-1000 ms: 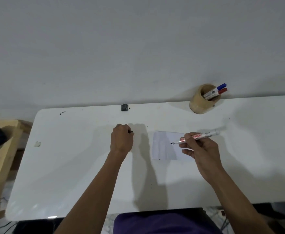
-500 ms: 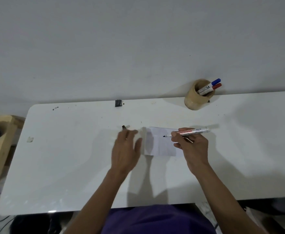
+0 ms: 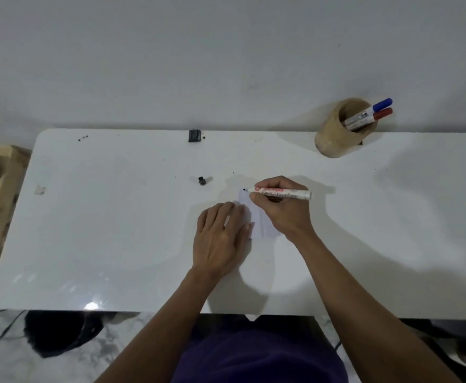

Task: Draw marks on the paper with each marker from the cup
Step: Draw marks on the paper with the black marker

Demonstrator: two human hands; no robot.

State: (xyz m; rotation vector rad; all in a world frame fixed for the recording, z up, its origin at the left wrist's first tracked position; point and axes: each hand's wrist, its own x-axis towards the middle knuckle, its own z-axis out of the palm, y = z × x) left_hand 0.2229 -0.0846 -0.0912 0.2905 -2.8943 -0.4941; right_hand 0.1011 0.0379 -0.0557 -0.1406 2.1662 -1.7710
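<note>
Gripping a white-barrelled marker [image 3: 280, 193], the right hand [image 3: 280, 210] has its fingers closed around the barrel near the writing end, and the dark tip [image 3: 245, 190] sits at the far left corner of the paper [image 3: 259, 225]. Red printing runs along the barrel with darker lettering beneath it, but both are too blurred to read. The left hand [image 3: 220, 239] lies flat, fingers spread and holding nothing, pressing on the paper's left part. Half a second ago this hand was only arriving at the paper's left edge with its fingers beside the sheet, and a second ago it was curled into a fist farther left, with something small and dark at its fingertips. The marker then hung above the sheet; its tip has since come to the paper's corner. A small black cap [image 3: 202, 180] lies alone on the white tabletop [image 3: 110, 217], beyond the left hand and apart from it. At the back right edge stands a tan cup [image 3: 334, 139], tilted in this wide view, holding a marker with a blue cap [image 3: 382, 103] and one with a red cap [image 3: 382, 113]; their labels carry small dark print that cannot be made out. A small black block [image 3: 194, 135] rests at the tabletop's far edge by the wall.
</note>
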